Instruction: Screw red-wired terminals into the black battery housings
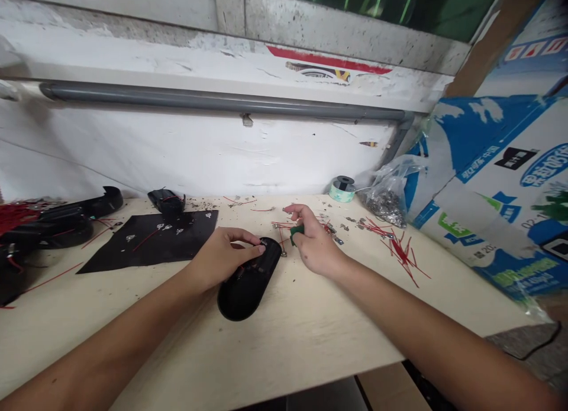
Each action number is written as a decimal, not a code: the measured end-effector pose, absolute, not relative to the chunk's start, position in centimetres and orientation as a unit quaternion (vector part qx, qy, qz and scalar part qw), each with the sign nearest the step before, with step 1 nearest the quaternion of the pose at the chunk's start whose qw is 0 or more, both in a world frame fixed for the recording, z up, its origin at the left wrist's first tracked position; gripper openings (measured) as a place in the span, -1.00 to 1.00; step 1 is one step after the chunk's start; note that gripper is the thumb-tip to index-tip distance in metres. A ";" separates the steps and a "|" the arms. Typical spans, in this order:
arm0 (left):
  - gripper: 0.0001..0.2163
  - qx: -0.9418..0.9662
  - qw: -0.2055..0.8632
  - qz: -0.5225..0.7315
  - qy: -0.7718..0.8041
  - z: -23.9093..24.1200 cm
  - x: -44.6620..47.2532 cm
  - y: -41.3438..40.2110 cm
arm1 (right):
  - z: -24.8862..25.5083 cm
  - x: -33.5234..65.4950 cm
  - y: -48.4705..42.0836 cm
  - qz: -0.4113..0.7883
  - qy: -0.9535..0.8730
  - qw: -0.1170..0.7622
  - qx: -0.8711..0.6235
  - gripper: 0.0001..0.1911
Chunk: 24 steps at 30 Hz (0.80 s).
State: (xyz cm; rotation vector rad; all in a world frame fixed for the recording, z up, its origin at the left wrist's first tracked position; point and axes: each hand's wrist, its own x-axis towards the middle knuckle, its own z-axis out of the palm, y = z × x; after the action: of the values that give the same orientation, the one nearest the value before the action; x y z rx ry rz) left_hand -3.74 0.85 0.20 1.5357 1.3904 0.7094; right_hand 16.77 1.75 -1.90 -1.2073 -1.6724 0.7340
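Note:
A black plastic shell (243,295) with rounded ends lies on the table in front of me, its hollow side facing up. My left hand (222,254) grips the far end of it, thumb and index finger closed near a small shiny metal piece (263,242) at the rim. Just to the right, my right hand (315,242) is curled around a small green object (296,232), mostly hidden by the fingers, so its kind is unclear. The right index finger points over thin red wires and small metal contacts (284,253) beside the shell.
A black sheet (146,242) with metal contacts lies to the left, near more black shells (66,225). Red wires (403,254) are scattered at right. Behind them are a tape roll (342,190) and a clear bag of metal parts (388,201). A printed carton (497,192) borders the right.

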 end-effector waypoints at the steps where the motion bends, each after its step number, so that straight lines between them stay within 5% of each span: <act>1: -0.66 0.624 0.457 0.288 0.565 0.2 -3.7 0.9 | -2.0 16.7 1.9 0.313 -0.672 0.460 -0.489 -0.50; 13: -0.66 0.605 0.464 0.301 0.573 -0.1 -3.5 1.1 | -2.9 17.7 3.6 0.392 -0.610 0.520 -0.452 -0.82; 24: -0.61 0.587 0.454 0.354 0.570 -0.6 -3.5 1.1 | -1.8 18.6 2.3 0.072 -0.848 0.357 -0.385 -0.68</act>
State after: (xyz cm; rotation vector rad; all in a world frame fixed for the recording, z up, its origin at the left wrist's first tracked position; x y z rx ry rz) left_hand -3.47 1.05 -0.59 1.4488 1.4058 0.8738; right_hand 18.64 2.33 -1.82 -0.9926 -2.1888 0.1858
